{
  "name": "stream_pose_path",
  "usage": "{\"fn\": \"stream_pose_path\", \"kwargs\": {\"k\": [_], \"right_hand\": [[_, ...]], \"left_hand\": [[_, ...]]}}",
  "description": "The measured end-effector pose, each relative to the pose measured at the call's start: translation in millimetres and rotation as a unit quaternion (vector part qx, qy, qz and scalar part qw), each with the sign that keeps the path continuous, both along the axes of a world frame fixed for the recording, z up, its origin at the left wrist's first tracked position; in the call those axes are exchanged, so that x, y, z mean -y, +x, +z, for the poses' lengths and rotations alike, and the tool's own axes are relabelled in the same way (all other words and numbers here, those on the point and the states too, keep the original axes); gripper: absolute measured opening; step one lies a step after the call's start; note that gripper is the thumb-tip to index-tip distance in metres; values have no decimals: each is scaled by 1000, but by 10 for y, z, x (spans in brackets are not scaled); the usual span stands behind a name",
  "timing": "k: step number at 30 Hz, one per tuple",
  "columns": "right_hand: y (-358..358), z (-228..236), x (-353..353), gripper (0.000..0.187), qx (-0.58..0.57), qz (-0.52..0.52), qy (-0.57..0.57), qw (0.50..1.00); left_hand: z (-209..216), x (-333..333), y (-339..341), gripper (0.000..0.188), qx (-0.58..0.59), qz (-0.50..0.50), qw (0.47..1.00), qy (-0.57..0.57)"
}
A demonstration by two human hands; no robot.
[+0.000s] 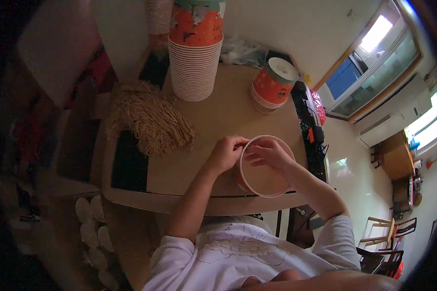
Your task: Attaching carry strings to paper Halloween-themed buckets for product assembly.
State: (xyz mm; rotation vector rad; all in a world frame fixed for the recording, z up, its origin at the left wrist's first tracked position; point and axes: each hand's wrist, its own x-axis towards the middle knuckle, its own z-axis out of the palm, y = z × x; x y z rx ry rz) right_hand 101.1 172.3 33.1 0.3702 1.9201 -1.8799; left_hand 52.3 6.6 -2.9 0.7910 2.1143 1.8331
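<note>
A large round paper bucket [269,180], white inside with some red on its outer wall, is tilted at the near edge of the table, its mouth facing me. My left hand [225,154] is closed at the left side of its rim, fingertips pressed to the outer wall. Reaching over the mouth, my right hand [273,156] has its fingers bent inside against the same stretch of wall, opposite the left fingertips. Anything small between those fingers is hidden. Left of the hands lies a bundle of tan cords [153,119], loose and tangled.
A tall stack of nested orange-and-white buckets [194,68] rises at the back of the brown tabletop [223,116]. A shorter upside-down stack [274,87] stands at the back right. Black cables and a power strip [316,136] line the right edge. Pale round discs [90,233] show lower left.
</note>
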Motion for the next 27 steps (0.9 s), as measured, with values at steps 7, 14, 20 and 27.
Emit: {"fn": "stream_pose_path", "kwargs": {"k": [7,14,20,27], "right_hand": [[7,50,5,21,-5,14,10,1000],[-3,28,-89,19,-13,28,7,1000],[185,412,-18,15,-86,5,146,985],[276,416,558,21,-551,318,538,552]], "left_hand": [[6,2,34,19,-73,22,997,-21],[-5,-35,33,10,-156,55,983,-85],[-50,-25,60,8,-20,63,998,-4],[-73,-54,-111,13,277,-73,956,65]]}}
